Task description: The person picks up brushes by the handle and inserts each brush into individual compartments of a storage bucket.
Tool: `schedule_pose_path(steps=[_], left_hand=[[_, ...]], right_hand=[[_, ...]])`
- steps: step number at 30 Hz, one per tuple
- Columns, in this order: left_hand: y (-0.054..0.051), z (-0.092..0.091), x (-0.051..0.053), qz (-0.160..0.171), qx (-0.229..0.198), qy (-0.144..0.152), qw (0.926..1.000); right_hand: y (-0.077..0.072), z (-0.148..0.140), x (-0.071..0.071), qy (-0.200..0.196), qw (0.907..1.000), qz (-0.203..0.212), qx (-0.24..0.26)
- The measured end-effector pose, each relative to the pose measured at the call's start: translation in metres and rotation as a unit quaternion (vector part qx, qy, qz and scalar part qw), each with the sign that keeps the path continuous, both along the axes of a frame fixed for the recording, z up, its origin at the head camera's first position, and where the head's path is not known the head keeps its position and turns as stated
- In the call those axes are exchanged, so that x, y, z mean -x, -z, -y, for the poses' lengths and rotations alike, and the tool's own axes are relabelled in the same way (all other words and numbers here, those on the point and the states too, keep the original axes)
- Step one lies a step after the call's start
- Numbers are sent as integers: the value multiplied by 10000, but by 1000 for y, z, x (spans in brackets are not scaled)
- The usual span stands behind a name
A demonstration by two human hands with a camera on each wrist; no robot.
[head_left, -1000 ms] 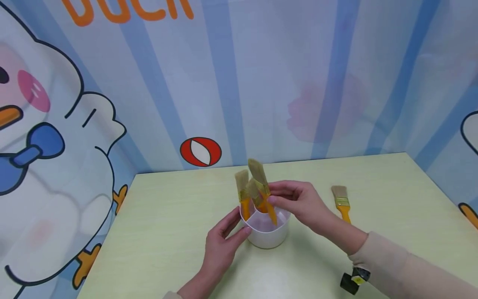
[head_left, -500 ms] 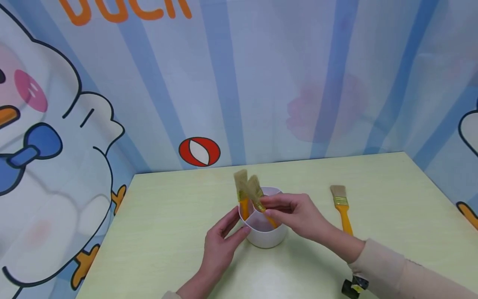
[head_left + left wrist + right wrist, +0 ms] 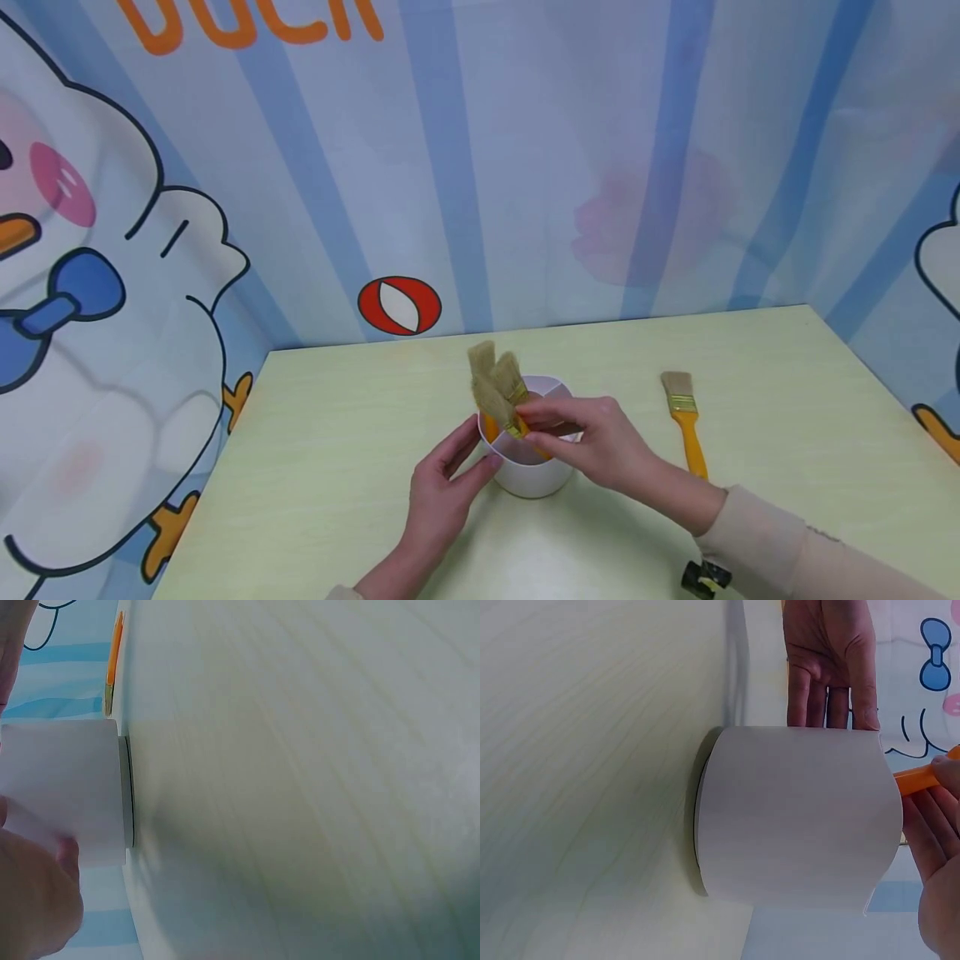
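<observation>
Pale table [image 3: 337,433] under it all; nearest to camera, a tan sleeve [image 3: 765,533] well back from the right fingers, black gadget [image 3: 705,577] below its cuff. Left hand [image 3: 442,483]: thumb and fingers clamped round the left side of the white cup [image 3: 534,481], thumb at the near rim; grip force can't be told. Cup stands upright on the table between left and right fingers, divided inside. Right hand [image 3: 603,440]: thumb and forefinger pinched on the held brush [image 3: 491,402], handle dipping inside the rim below those fingers, bristles up and leaning left of them. Can't see if the handle end touches bottom. Just past the right fingertips, left brush [image 3: 481,357] and middle brush [image 3: 510,373] stand in the cup; middle one's compartment is hidden by the fingers. Risks, my read: three heads crowd at the fingertips, so bristles could snag and drag a neighbour; a skewed handle could catch on a divider; brushes leaning left could tip the cup if the left fingers slacken. Loose brush [image 3: 688,425] lies right of the right fingers, by the forearm, so a low swing could knock it. Beyond all fingers: blue-striped backdrop [image 3: 540,167]
</observation>
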State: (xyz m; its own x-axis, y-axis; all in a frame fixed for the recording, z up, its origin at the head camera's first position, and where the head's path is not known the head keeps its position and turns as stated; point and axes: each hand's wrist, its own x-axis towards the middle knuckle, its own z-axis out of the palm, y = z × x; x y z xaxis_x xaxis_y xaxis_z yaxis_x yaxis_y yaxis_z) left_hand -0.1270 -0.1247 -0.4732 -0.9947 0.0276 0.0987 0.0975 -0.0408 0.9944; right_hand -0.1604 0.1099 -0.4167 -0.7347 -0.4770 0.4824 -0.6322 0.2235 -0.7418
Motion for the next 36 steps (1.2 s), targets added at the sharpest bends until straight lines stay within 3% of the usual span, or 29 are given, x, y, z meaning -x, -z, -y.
schedule_pose_path(steps=[6, 15, 29, 36], left_hand=[[0, -1, 0, -4, -23, -61, 10000], [1, -2, -1, -99, 140, -191, 9997], [1, -3, -1, -72, 172, -153, 9997], [1, -3, -1, -56, 232, -125, 9996]], right_hand=[[1, 1, -3, 161, 9988, -364, -270], [10, 7, 0, 151, 9844, -1700, -436], [8, 9, -4, 180, 9845, -1514, -873], [0, 9, 0, 46, 9746, -1762, -1383]])
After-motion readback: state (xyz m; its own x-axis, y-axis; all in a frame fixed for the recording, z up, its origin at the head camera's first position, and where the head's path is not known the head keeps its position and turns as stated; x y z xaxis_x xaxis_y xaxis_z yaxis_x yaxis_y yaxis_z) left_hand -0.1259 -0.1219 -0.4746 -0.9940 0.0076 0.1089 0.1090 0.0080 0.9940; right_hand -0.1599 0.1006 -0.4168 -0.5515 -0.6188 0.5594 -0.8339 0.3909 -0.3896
